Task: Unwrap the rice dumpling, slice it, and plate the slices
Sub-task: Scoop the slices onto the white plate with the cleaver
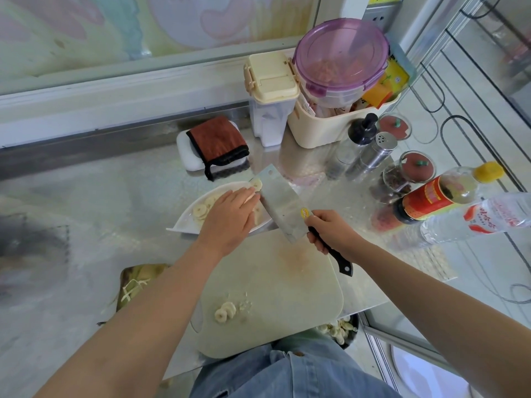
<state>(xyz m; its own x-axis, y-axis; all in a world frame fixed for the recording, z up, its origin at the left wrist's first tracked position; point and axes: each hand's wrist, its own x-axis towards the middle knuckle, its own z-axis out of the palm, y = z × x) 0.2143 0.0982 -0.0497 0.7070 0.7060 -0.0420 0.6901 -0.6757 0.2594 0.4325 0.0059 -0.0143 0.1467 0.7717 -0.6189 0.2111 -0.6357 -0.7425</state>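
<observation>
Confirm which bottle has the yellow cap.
The red-labelled bottle at the right; the pump bottle is black-topped, and the water bottle shows no cap.

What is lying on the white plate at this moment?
Pale round slices lie on the plate. The left hand and the cleaver cover much of it; what lies there is hidden.

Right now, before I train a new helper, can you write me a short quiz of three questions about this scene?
1. True or false: the right hand holds the cleaver by its black handle.
2. Some slices lie on: A) the cutting board, B) the brown cloth, C) the purple lid?
3. Fill in: the left hand reaches with straight fingers to the blade, over the white ____.
Key: 1 true; 2 A; 3 plate.
</observation>
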